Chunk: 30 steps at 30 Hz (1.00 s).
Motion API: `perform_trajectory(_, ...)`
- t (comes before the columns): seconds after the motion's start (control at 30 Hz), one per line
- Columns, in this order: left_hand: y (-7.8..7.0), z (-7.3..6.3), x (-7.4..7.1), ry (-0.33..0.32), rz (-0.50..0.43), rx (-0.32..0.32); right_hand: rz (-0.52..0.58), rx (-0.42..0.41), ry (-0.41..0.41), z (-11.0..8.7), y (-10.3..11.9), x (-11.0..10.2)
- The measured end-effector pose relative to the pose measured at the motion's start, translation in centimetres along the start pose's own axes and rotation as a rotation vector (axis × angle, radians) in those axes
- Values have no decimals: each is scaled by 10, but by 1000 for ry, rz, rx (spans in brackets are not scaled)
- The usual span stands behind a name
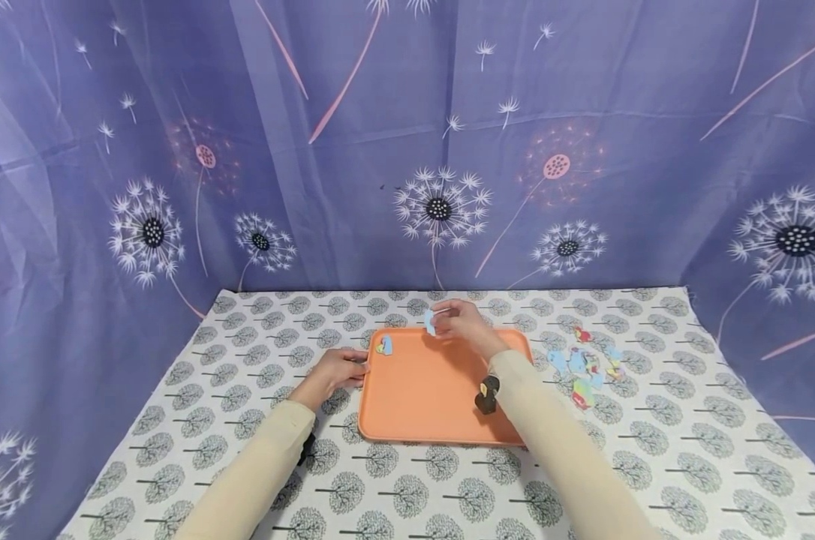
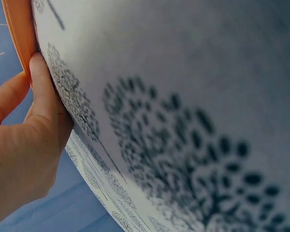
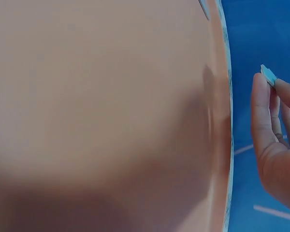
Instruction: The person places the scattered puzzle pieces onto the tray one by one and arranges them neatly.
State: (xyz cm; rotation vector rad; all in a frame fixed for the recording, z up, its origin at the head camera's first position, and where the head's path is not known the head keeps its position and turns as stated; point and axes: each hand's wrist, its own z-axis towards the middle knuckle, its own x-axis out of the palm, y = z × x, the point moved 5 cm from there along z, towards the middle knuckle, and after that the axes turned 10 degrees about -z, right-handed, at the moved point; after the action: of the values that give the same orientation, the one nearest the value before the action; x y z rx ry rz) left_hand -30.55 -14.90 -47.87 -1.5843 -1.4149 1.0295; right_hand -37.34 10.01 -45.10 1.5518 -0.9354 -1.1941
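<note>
An orange tray [image 1: 414, 397] lies on the cloth-covered table. My left hand [image 1: 338, 370] grips its left rim, with thumb and fingertips at the edge in the left wrist view. Over the tray's far edge, my right hand [image 1: 458, 322] pinches a small light-blue puzzle piece [image 1: 430, 322] between thumb and fingers. The right wrist view shows this thin piece [image 3: 268, 75] held edge-on at the fingertips. Another puzzle piece [image 1: 385, 345], blue with yellow, green and red, lies in the tray's far left corner.
Several colourful puzzle pieces [image 1: 582, 394] are scattered on the cloth right of the tray. The white tablecloth [image 1: 407, 491] has a tree print. A purple curtain [image 1: 353, 187] with dandelions rises behind the table and along both sides.
</note>
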Motion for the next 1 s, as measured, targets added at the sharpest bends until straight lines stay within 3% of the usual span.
perform_trajectory(0.57,2,2,0,-1,15,14,47,99,8,8,0,46)
perform_trajectory(0.8,1,1,0,-2,13,11,85,100,7,11,-4,57)
perform_trajectory(1.0,1,0,0,-7,22,8,15,112,24,8,-6,61)
